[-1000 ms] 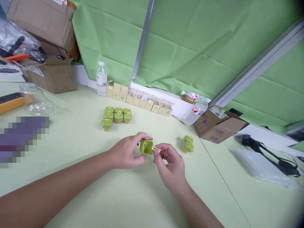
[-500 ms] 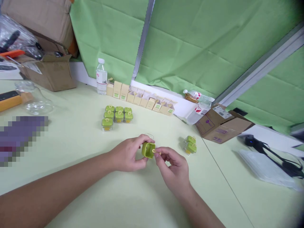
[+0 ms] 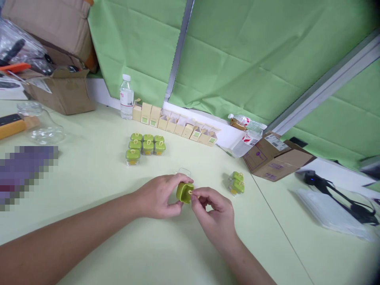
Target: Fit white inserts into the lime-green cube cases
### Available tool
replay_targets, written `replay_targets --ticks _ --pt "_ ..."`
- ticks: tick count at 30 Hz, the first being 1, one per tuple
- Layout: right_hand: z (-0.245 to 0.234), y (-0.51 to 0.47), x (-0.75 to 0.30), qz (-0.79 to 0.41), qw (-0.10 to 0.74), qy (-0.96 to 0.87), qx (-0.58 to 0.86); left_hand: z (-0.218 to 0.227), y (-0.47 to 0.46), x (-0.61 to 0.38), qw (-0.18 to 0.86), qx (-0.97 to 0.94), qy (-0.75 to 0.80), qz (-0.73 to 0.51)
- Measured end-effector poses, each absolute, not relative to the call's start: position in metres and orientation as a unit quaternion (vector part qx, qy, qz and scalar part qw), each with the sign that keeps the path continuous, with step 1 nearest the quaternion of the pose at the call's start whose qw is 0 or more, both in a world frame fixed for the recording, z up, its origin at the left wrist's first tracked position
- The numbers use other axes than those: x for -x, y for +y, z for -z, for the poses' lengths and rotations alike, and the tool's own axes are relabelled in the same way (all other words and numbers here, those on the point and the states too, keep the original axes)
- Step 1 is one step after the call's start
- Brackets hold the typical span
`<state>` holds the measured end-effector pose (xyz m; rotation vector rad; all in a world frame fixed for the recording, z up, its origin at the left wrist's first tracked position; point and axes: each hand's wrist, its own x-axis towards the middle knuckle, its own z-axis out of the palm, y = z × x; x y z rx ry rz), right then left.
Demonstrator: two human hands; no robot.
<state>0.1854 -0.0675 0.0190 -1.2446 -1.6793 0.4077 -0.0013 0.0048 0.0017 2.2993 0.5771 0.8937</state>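
Observation:
My left hand (image 3: pixel 163 196) grips a small green lid (image 3: pixel 181 193) with its hollow inside turned toward my right hand (image 3: pixel 214 208). Pinched between my right thumb and index finger is a small cream loop (image 3: pixel 190 192), held at the lid's open side. Behind the lid stands a clear container (image 3: pixel 184 171), partly hidden by my left hand. Several clear jars with green lids and cream loops (image 3: pixel 147 147) are grouped to the left. Two more such jars (image 3: pixel 238 186) are on the right.
A row of small cream boxes (image 3: pixel 171 122) lines the back beside an upright water bottle (image 3: pixel 126 98). Two bottles (image 3: pixel 243 143) lie near a cardboard box (image 3: pixel 276 156) at right. A glass vessel (image 3: pixel 44 132) and a larger carton (image 3: pixel 63 93) are at left.
The lid has tilted slightly in my left hand, and the right fingers have pushed the cream loop a little further into its hollow. The view has shifted slightly.

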Motion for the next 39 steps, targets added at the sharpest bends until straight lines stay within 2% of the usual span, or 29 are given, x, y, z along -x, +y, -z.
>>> replay_targets --ticks 23,35,37,39 --pt "-0.0185 -0.0676 -0.1823 -0.182 0.467 -0.702 0.506 -0.0001 0.0026 0.0005 0.299 -0.869 0.214 -0.331" --pt "-0.016 -0.0689 -0.1851 -0.144 0.473 -0.685 0.535 -0.0002 0.0043 -0.0031 0.213 -0.866 0.198 -0.407" --pt "-0.0165 -0.0662 -0.1877 -0.166 0.494 -0.646 0.558 -0.0009 0.0072 -0.0026 0.21 -0.853 0.223 -0.423" --pt "-0.0178 -0.0615 -0.1911 -0.235 0.519 -0.579 0.583 -0.0011 0.0113 -0.0016 0.22 -0.841 0.246 -0.429"
